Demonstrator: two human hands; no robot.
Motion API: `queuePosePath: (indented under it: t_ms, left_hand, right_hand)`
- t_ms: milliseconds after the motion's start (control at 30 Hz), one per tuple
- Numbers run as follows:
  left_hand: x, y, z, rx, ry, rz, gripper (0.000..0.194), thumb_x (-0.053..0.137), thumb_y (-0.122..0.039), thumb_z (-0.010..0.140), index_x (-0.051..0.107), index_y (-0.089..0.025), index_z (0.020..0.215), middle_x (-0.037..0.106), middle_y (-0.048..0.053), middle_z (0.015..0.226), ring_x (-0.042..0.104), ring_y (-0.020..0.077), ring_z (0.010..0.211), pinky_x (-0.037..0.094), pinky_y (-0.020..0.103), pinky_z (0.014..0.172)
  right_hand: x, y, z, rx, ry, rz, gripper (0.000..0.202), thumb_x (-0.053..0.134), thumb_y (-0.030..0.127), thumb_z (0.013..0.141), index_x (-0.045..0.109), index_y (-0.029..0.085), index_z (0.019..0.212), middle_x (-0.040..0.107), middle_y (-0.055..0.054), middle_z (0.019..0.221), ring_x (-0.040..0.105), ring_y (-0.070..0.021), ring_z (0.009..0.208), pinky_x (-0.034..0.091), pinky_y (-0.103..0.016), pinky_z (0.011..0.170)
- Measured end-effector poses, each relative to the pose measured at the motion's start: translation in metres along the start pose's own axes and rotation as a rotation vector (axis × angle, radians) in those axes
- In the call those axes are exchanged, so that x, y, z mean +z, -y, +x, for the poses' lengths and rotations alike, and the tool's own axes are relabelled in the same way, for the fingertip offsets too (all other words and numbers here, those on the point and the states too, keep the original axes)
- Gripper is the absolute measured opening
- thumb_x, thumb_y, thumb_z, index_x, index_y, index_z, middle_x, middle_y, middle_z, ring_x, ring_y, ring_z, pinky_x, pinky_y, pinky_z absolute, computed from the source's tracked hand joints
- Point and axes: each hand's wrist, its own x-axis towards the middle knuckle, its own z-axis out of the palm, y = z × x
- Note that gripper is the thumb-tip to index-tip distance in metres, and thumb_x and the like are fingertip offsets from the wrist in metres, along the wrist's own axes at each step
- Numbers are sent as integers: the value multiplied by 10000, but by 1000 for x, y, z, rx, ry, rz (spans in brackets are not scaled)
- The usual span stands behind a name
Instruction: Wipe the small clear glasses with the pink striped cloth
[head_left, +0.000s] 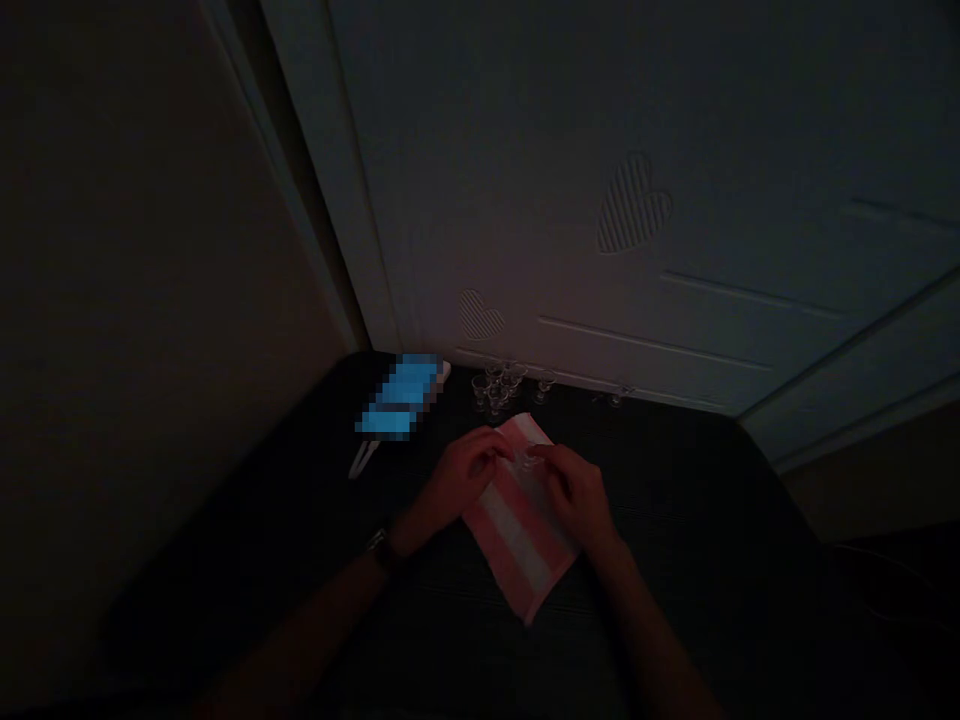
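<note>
A pink-and-white striped cloth (517, 530) lies flat on the dark table, its far end between my two hands. Over it is a small clear stemmed glass (527, 459), its outline faint in the dim light. My left hand (466, 468) is closed, thumb and fingers pinched at the cloth's left edge beside the glass. From the other side, my right hand (577, 490) has its thumb and index finger closed on the glass. Its other fingers are curled in. Darkness hides the exact finger contacts.
Several small stemmed glasses (496, 388) stand close together beyond the cloth, with another glass (616, 396) farther right. A phone with a lit, blurred screen (401, 395) and a white strap lies at left. Behind the table rises a pale panel (540, 200) with embossed hearts.
</note>
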Motion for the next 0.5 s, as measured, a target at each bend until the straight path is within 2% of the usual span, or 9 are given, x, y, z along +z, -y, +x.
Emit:
queuePosePath:
  t_ms: [100,233,367,500]
  left_hand:
    - [2,1,-2,53,69,6,311,425,-13,741,631,-197,886,590,30,1048,531,166,1020,409,315,910]
    - [8,5,-6,105,169,102,414,442,-3,728,636,-252,997,528,11,1221,429,180,1171,315,360,1019]
    - [11,7,-7,109,236,157,517,434,14,715,589,-294,1100,486,-8,1281,403,172,1196,280,373,1045]
    - [11,5,-6,106,271,189,543,433,5,718,548,-296,1155,474,-4,1295,385,176,1212,260,383,1057]
  right_hand:
    - [0,0,1,9,5,2,384,375,99,796,548,220,1117,617,-37,962,577,-167,848,433,-272,774]
    - [-1,0,1,16,-44,28,317,381,121,819,584,208,1046,619,-36,933,579,-160,833,435,-263,755]
    - [-1,0,0,-1,-43,43,304,389,124,815,589,203,1029,626,-38,926,581,-159,835,439,-261,752]
    - [0,-3,1,72,-104,5,304,383,129,811,580,212,1027,616,-38,940,573,-162,838,434,-264,750]
